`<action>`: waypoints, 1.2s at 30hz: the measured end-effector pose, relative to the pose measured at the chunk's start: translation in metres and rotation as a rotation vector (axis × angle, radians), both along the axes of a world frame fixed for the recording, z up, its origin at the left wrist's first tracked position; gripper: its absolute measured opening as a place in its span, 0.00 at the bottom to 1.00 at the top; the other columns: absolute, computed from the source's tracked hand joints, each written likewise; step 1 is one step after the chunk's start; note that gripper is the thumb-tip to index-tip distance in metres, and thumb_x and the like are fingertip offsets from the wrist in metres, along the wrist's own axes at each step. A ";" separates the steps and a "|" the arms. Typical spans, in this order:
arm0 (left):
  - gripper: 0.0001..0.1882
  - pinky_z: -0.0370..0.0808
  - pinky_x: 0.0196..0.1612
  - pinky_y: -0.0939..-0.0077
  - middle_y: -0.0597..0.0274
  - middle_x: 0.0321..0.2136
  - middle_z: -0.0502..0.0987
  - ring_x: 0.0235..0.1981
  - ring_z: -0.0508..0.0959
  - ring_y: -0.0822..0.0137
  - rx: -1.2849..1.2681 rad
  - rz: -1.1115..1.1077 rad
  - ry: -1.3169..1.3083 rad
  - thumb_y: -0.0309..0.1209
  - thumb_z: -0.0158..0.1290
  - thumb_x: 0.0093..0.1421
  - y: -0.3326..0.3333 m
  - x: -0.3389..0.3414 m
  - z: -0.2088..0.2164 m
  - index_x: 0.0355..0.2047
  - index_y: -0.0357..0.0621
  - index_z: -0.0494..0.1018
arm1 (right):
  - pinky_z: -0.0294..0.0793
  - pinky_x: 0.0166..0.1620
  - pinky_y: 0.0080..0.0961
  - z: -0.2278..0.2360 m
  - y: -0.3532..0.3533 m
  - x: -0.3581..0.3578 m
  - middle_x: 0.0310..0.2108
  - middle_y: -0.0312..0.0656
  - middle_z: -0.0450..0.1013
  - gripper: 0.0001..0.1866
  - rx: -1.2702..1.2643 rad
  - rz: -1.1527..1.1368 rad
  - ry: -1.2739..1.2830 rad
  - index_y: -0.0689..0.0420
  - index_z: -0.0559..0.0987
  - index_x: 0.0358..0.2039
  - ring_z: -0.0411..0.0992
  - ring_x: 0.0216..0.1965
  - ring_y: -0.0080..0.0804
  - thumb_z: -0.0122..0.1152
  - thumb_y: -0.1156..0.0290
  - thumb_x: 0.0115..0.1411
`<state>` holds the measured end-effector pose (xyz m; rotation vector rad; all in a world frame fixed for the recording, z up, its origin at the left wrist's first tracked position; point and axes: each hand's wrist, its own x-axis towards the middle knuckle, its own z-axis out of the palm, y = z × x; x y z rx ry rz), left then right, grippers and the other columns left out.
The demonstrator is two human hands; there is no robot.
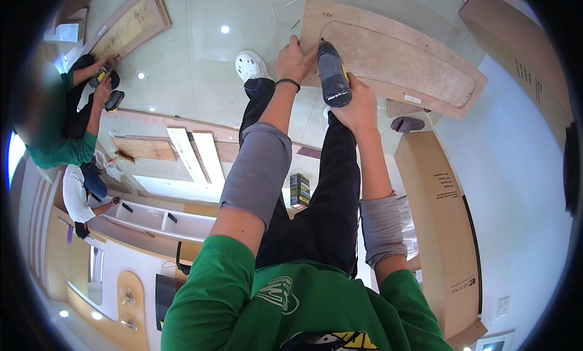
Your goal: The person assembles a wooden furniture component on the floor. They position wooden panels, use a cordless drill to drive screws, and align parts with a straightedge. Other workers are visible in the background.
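Both hands meet at the left end of a flat wooden panel (pixel 395 53), which stretches away mostly to their right. Right hand (pixel 357 105) is closed around the handle of a dark cordless drill (pixel 334 78), whose nose points over the panel's left end; whether its tip touches the wood cannot be made out. Left hand (pixel 294 64) is bent against that same end, just beside the drill's nose, its fingers partly curled; whether it pinches anything small cannot be told. A rounded outline runs along the panel's upper face. Left of the panel, a white perforated clog (pixel 250 65) covers the person's foot. A brown slipper (pixel 408 124) lies just off the panel's near edge, and a long cardboard carton (pixel 434 229) extends toward the person beyond that slipper. Nearer the person than the panel stands a black-and-yellow box (pixel 299 190). Well to the panel's left, a co-worker's hands (pixel 102 95) hold another cordless drill (pixel 102 73), close to a framed wooden panel (pixel 126 28).
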<state>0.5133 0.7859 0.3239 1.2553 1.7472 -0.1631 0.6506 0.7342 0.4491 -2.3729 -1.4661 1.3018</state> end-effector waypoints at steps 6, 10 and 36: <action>0.30 0.75 0.41 0.52 0.42 0.35 0.79 0.41 0.78 0.42 0.033 -0.044 0.005 0.54 0.59 0.53 -0.004 -0.001 -0.008 0.41 0.42 0.67 | 0.75 0.38 0.44 0.007 0.019 0.018 0.31 0.53 0.77 0.21 -0.060 0.373 -0.077 0.59 0.77 0.38 0.76 0.36 0.55 0.67 0.65 0.43; 0.29 0.76 0.41 0.52 0.44 0.35 0.79 0.41 0.79 0.44 0.031 -0.051 0.013 0.54 0.59 0.54 -0.003 0.001 -0.009 0.43 0.44 0.68 | 0.78 0.38 0.43 0.014 0.053 0.036 0.31 0.49 0.78 0.20 -0.079 0.665 -0.122 0.59 0.77 0.36 0.77 0.35 0.51 0.68 0.70 0.39; 0.25 0.76 0.38 0.51 0.46 0.31 0.79 0.37 0.79 0.44 0.173 -0.066 0.051 0.49 0.60 0.55 -0.008 0.007 -0.007 0.39 0.42 0.67 | 0.78 0.38 0.40 0.014 0.100 0.048 0.30 0.49 0.77 0.23 -0.157 0.945 -0.069 0.58 0.76 0.39 0.78 0.33 0.49 0.69 0.67 0.41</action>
